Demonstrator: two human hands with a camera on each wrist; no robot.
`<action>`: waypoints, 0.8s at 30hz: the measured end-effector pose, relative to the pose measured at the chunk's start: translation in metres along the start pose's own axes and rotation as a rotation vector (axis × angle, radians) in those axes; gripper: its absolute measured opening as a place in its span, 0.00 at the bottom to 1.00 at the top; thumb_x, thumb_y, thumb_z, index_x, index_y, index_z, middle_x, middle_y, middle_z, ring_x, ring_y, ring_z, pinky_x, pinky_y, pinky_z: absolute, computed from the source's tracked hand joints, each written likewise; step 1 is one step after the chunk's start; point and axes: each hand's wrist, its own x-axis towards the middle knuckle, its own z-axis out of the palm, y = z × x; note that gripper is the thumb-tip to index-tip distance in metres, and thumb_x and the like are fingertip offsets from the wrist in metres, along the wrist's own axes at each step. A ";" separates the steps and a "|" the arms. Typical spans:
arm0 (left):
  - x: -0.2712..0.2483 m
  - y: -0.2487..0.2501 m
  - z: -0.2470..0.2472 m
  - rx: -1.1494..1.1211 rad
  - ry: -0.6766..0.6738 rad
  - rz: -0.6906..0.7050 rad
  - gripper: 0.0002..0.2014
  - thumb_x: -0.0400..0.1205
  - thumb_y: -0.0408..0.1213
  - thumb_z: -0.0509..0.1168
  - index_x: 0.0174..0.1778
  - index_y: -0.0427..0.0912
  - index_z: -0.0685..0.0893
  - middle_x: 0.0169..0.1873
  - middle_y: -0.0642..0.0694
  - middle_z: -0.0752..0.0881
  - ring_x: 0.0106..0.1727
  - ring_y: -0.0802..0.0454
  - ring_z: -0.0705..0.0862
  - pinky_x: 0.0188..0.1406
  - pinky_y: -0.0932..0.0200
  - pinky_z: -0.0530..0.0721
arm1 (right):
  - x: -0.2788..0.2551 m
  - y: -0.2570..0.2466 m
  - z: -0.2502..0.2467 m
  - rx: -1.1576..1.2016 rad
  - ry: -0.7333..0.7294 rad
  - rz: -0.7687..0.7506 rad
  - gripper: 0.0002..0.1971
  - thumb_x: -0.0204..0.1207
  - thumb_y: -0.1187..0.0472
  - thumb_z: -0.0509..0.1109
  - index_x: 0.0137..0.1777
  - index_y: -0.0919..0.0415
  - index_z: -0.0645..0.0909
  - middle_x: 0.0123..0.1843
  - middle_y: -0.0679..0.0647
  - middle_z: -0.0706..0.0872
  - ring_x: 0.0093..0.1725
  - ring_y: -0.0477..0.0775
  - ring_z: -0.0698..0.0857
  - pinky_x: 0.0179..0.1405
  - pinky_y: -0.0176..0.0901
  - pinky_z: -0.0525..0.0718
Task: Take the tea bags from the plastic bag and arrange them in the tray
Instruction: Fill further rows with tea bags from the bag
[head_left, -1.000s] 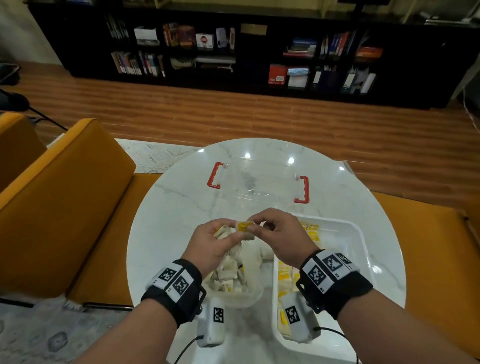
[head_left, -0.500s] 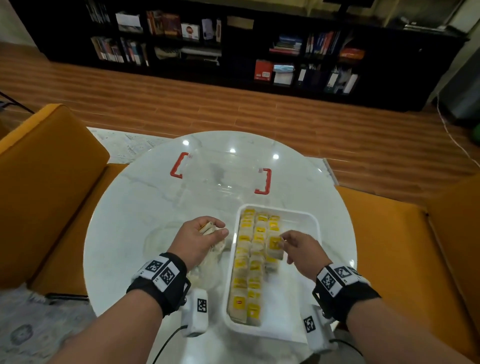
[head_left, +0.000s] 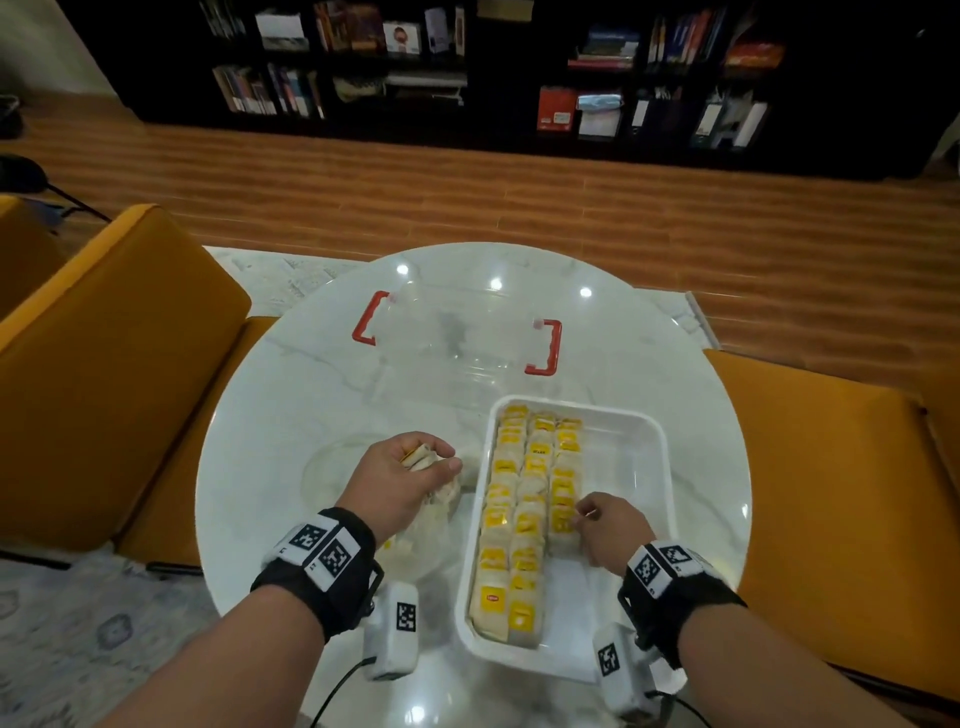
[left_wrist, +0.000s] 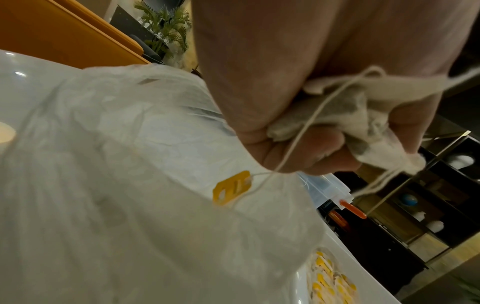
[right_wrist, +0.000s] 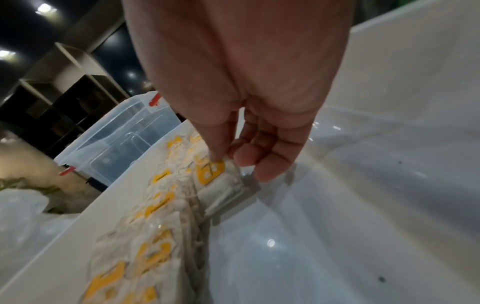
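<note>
On the round table stands a white tray (head_left: 658, 441) with rows of tea bags (head_left: 524, 519) with yellow tags. At the near end of the third row, my right hand (head_left: 579, 519) pinches a tea bag (head_left: 563, 525). In the right wrist view my right hand (right_wrist: 233, 164) holds that tea bag (right_wrist: 228, 191) low over the tray floor (right_wrist: 337, 205), thumb on its tag. Left of the tray lies the clear plastic bag (head_left: 332, 467). Above it my left hand (head_left: 436, 460) grips a bunch of tea bags (left_wrist: 350, 115). One yellow tag (left_wrist: 232, 188) dangles on its string over the bag (left_wrist: 130, 164).
A clear storage box with red handles (head_left: 457, 338) stands at the back of the marble table (head_left: 291, 395). The right half of the tray is bare. Orange seats (head_left: 104, 364) flank the table on both sides. A dark bookshelf (head_left: 571, 78) lines the far wall.
My right hand has left the left hand above the bag and carried a tea bag right into the tray's third row. The left hand stays over the bag with its bunch.
</note>
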 end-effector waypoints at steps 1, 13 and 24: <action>0.000 0.000 0.000 0.000 -0.003 -0.002 0.04 0.75 0.34 0.76 0.40 0.41 0.88 0.26 0.47 0.83 0.21 0.56 0.77 0.21 0.63 0.75 | 0.001 0.000 0.001 0.020 -0.004 0.006 0.02 0.79 0.58 0.68 0.45 0.51 0.79 0.40 0.54 0.86 0.39 0.57 0.86 0.47 0.51 0.88; -0.003 0.029 0.009 -0.654 -0.045 -0.448 0.15 0.80 0.52 0.68 0.46 0.42 0.81 0.28 0.42 0.81 0.27 0.49 0.78 0.19 0.62 0.75 | -0.040 -0.087 -0.028 0.188 0.172 -0.459 0.02 0.76 0.57 0.72 0.46 0.49 0.82 0.37 0.45 0.82 0.31 0.41 0.77 0.35 0.31 0.74; -0.001 0.039 0.015 -0.734 -0.254 -0.574 0.20 0.78 0.55 0.67 0.50 0.39 0.83 0.33 0.43 0.82 0.28 0.51 0.79 0.14 0.65 0.73 | -0.056 -0.129 -0.033 -0.047 0.083 -0.864 0.11 0.76 0.63 0.72 0.52 0.45 0.87 0.53 0.36 0.76 0.43 0.33 0.77 0.43 0.22 0.68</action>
